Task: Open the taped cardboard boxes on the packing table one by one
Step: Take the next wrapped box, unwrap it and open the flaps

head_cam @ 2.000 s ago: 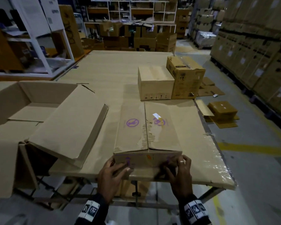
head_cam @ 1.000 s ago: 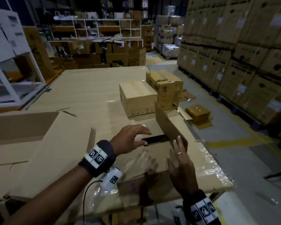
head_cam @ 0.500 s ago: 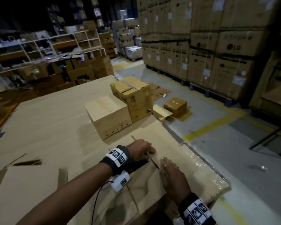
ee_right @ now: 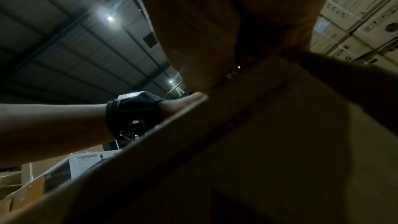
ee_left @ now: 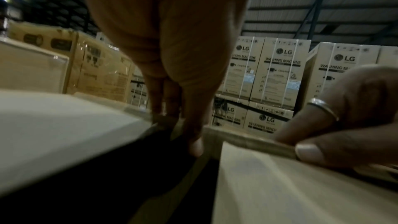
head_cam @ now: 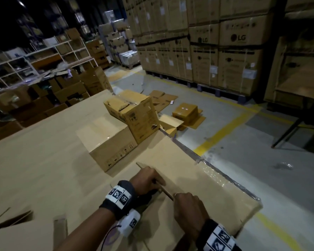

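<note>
Both hands clamp the raised edge of a long brown cardboard flap [head_cam: 172, 180] of the near box at the packing table's [head_cam: 43, 160] front: left hand [head_cam: 146, 179] curled over it, right hand [head_cam: 188, 208] pinching it alongside. Uneven pulling could tear or crease the flap.

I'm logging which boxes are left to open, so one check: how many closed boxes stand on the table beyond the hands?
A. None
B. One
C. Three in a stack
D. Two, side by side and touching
D: the head view shows a lower plain box and a taller printed box standing against each other on the table, beyond the left hand and right hand.
</note>
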Demonstrator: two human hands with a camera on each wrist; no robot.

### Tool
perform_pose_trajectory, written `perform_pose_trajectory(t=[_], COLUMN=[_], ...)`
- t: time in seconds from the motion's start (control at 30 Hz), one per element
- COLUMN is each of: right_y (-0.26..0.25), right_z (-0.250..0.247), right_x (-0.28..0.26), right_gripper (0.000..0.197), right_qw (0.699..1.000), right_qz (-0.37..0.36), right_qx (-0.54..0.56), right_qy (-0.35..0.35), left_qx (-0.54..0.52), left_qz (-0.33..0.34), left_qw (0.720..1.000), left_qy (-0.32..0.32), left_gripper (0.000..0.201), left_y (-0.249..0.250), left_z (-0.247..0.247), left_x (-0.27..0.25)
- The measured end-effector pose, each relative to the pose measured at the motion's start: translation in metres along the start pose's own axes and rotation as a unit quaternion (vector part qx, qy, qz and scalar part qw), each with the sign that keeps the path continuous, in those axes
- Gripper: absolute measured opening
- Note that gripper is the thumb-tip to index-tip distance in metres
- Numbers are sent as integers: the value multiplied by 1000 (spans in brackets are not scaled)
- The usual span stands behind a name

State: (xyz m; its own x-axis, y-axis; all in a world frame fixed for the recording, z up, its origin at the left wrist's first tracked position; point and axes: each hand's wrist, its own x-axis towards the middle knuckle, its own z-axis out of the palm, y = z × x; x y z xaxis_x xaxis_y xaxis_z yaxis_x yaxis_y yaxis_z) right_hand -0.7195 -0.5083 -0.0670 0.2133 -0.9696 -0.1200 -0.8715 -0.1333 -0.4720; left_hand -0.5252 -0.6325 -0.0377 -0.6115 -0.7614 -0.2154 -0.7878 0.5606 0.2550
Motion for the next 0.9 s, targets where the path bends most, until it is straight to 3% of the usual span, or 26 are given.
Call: perform_pose_trajectory(t=[0.17,0.37,0.47,0.7,0.9], right_y=[-5,-15,-25,-25,-17], right_z=[0,-7,-6,-5,11], right_x=[19,40,46,48,45], right_gripper=[40,21,22,33,47], right_qw=[996,993,994,994,992], right_qz=[-57,-67,-54,-22,-60], right_qx=[74,100,89,91,111], right_qy=[-1,-13,-33,-52,-20], left_qx=[56,58,50,44,-6], left_qz=[-65,-122,-118,-121,-182], left_qw=[996,991,991,992,981], left_qy=[12,9,26,16,63], left_gripper=[39,23,25,26,37], left_y=[-19,-27,-26,-10,10], left_z=[-11,7,7,-3,-27], left_x=[11,9,5,2,-26])
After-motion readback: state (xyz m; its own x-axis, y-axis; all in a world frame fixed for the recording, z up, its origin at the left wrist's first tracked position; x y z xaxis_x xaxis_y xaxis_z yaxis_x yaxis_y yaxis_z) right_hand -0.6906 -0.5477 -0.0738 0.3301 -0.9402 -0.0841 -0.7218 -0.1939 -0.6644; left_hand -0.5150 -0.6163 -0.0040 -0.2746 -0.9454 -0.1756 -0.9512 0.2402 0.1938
